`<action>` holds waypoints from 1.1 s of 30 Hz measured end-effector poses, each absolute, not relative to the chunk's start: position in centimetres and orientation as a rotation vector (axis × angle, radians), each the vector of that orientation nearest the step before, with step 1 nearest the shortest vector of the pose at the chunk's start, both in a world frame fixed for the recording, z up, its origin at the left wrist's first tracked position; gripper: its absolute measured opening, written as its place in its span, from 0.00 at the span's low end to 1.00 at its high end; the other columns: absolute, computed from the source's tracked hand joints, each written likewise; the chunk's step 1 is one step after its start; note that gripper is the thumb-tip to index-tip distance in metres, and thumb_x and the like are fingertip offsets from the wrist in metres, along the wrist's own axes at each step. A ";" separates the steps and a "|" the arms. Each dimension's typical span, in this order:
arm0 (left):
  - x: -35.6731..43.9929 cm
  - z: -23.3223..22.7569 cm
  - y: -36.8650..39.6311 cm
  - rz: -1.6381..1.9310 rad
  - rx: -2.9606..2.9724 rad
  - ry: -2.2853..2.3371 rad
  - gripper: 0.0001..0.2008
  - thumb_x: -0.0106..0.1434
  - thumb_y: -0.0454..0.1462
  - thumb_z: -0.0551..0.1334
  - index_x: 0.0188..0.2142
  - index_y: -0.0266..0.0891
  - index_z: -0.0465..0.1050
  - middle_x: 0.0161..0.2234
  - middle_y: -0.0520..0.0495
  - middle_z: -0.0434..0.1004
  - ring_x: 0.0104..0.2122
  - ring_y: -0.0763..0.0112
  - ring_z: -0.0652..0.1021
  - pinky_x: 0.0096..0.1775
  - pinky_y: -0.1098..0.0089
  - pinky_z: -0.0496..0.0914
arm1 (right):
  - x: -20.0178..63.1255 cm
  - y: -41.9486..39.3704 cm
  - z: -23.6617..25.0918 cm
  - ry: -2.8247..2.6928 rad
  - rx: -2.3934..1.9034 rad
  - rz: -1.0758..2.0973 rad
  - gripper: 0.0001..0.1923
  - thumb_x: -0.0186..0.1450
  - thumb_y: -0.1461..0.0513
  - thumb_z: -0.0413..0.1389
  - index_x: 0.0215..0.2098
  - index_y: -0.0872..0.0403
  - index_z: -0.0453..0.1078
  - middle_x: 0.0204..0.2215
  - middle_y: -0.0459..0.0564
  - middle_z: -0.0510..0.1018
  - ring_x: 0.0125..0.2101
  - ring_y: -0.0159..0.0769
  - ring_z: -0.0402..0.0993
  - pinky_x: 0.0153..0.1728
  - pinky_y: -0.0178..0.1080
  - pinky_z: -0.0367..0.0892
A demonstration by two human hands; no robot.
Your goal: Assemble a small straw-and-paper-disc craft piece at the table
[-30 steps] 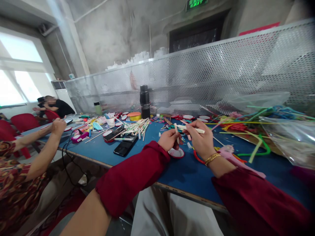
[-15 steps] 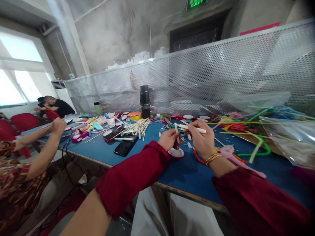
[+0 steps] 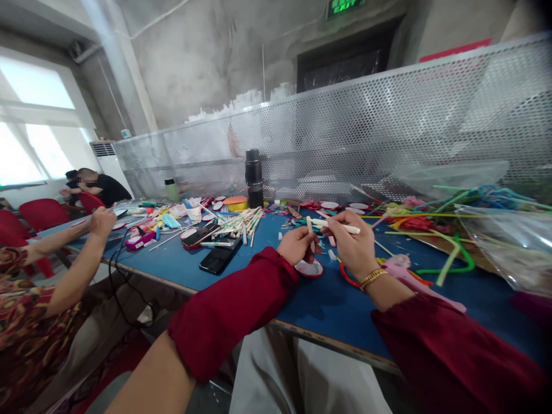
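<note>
The right hand (image 3: 351, 244) has its fingers clamped on a thin white stick (image 3: 335, 225), a smooth, straight rod that lies nearly level above the bench (image 3: 241, 282), its free end pointing left past the knuckles. A beaded gold bracelet (image 3: 371, 278) circles that wrist, above a soft dark-red sleeve (image 3: 448, 345). The left hand (image 3: 296, 244) sits just beside it, fingers closed on a shorter pale stick (image 3: 309, 229) that stands almost upright; its tip comes close under the white stick, though whether the two touch cannot be told. Below the left hand a small round white dish with a red rim (image 3: 309, 268) rests on the bench.

The bench top is a matte blue sheet with a worn wooden edge. To the left lie a flat, glossy black phone (image 3: 217, 259) and a loose heap of pale thin sticks (image 3: 241, 221). A tall black cylindrical flask (image 3: 254, 178) stands further back, in front of a perforated metal screen (image 3: 388, 126). To the right sprawl bent green, yellow and pink tubes (image 3: 448, 256) beside a crinkled clear plastic bag (image 3: 504, 241). At the far left a co-worker's bare forearm and hand (image 3: 101, 221) are raised over the bench edge, in a patterned short sleeve.
</note>
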State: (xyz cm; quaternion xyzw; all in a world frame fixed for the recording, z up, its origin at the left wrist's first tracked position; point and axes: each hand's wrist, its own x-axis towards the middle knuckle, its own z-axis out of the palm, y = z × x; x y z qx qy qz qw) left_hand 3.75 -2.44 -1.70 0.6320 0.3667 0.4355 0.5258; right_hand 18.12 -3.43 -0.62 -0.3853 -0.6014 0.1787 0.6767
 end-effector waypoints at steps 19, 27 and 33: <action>3.7 -2.0 -2.1 1.022 1.563 0.869 0.10 0.72 0.37 0.54 0.34 0.38 0.65 0.22 0.53 0.73 0.13 0.77 0.68 0.21 0.74 0.65 | 18.1 -3.5 -0.3 -1.297 -0.898 0.364 0.08 0.63 0.57 0.58 0.27 0.49 0.70 0.23 0.46 0.78 0.24 0.38 0.73 0.29 0.43 0.69; 3.6 -1.9 -2.1 1.026 1.553 0.877 0.09 0.72 0.37 0.53 0.35 0.38 0.65 0.22 0.54 0.73 0.14 0.77 0.69 0.21 0.74 0.65 | 18.2 -3.5 -0.3 -1.314 -0.912 0.335 0.08 0.63 0.57 0.58 0.27 0.49 0.70 0.23 0.46 0.78 0.24 0.38 0.73 0.28 0.42 0.68; 3.6 -1.7 -2.3 1.043 1.538 0.901 0.09 0.72 0.34 0.51 0.34 0.38 0.65 0.22 0.54 0.73 0.14 0.76 0.69 0.21 0.73 0.65 | 18.3 -3.3 -0.5 -1.327 -0.889 0.362 0.09 0.64 0.56 0.58 0.27 0.48 0.69 0.22 0.46 0.78 0.24 0.38 0.73 0.26 0.42 0.68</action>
